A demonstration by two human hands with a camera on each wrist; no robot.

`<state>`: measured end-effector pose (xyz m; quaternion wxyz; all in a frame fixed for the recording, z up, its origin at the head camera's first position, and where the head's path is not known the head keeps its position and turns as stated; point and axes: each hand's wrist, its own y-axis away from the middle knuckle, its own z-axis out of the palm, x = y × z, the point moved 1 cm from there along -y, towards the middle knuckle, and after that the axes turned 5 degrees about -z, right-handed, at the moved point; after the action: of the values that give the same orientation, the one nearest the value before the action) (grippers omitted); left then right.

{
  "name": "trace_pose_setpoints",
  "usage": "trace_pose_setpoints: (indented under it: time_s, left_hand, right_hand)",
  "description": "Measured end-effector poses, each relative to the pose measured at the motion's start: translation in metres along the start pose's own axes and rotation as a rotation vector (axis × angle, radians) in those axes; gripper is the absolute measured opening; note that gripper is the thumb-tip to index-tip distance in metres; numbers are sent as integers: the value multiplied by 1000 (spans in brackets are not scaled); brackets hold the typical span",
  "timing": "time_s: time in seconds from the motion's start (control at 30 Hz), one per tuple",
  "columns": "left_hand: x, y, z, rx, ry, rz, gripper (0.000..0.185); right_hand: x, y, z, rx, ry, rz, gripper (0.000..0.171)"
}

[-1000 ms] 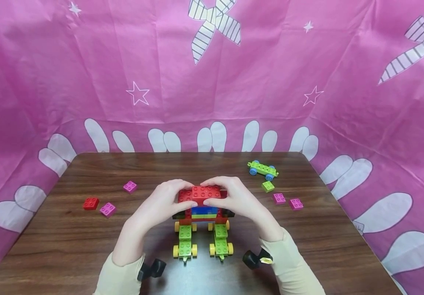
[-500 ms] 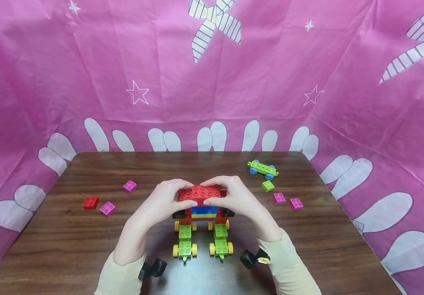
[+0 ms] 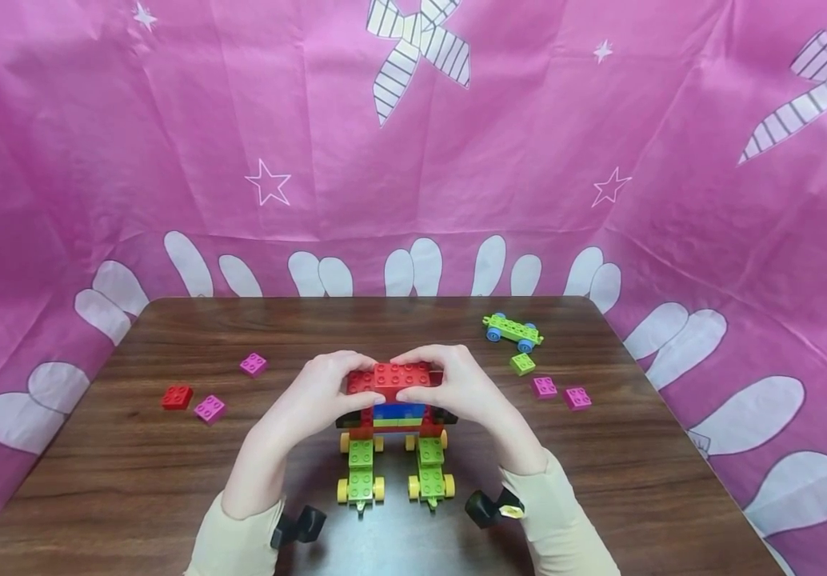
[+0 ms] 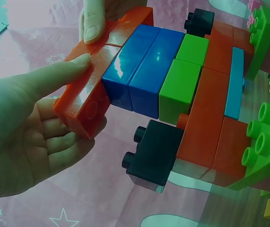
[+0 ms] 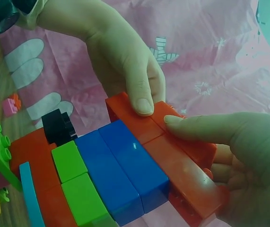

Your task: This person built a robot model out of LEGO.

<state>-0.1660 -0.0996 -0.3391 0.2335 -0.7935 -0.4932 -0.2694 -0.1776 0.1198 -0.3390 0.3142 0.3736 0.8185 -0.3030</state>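
Left hand [image 3: 323, 392] and right hand [image 3: 457, 388] pinching red bricks [image 3: 393, 378] atop block model [image 3: 392, 420], mid-worktop [image 3: 133, 480]. Risk: uneven pressing could split stack or roll wheeled bases [image 3: 393, 476].

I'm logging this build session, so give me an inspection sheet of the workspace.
Surface: dark wooden table.
Job's things: block model on two green wheeled bases; red brick on top.
Clutter: red block, pink blocks on both sides, small green block, green wheeled chassis.
Hands: left hand and right hand both grip the red brick from opposite sides.
Cables: nothing seen.
Surroundings: pink patterned cloth behind and beside the table.
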Motion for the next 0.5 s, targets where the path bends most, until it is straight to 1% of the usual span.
trace_pose_setpoints:
  time_s: [0.2,0.5]
  left_hand:
    - [1,0,0,-4,-12,0,45]
    - [3,2,-1,2,-22,28,43]
  right_hand:
    - [-1,2,0,20,-2,11,38]
    - [-4,5,1,18,-13,-1,40]
